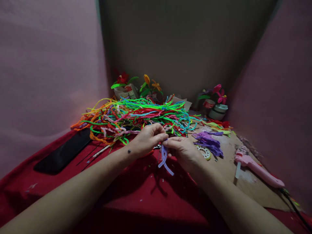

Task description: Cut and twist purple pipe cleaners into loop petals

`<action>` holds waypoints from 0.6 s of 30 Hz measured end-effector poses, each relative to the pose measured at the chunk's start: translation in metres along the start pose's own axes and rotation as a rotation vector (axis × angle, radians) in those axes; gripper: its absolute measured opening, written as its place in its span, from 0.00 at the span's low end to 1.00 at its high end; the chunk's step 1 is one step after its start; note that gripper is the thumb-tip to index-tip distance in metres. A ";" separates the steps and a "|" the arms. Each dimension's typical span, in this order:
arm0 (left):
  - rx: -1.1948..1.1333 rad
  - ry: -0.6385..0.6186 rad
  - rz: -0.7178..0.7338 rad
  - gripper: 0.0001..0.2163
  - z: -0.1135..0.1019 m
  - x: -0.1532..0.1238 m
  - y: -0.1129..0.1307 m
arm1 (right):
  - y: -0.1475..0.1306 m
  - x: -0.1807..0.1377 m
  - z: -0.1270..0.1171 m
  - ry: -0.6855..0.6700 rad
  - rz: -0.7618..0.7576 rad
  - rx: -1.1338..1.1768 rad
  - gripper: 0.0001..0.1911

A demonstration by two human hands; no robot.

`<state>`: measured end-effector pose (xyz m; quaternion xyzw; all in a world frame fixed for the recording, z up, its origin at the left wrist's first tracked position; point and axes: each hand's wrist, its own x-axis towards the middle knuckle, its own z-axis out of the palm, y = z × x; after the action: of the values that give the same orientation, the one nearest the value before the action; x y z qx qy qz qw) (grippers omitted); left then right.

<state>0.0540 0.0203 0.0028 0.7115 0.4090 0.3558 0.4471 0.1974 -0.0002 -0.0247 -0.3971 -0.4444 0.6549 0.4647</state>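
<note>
Lavender pipe cleaners (163,157) hang down between my two hands, their lower ends loose and spreading apart above the red cloth. My left hand (149,138) is closed, thumb and fingers pinching at the top of the strands. Right against it, my right hand (182,149) pinches the same spot with its fingertips. The fingers hide the upper part of the pipe cleaners. Just behind and below the hands, scissors (158,147) show in part on the cloth. A big heap of multicoloured pipe cleaners (146,113) lies beyond my hands.
A pink glue gun (258,170) rests on a cardboard sheet (243,191) at right, its cord trailing off. Purple pipe-cleaner pieces (211,144) and a tape roll (203,152) lie nearer. At left is a black phone-like slab (64,152). Pipe-cleaner flowers (220,94) stand behind.
</note>
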 end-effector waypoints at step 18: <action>-0.219 -0.263 -0.258 0.12 0.005 -0.005 -0.005 | -0.002 0.005 0.000 0.129 -0.153 0.234 0.06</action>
<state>0.0552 0.0148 -0.0040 0.6409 0.3938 0.2421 0.6128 0.1966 0.0050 -0.0230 -0.3465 -0.3634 0.6379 0.5839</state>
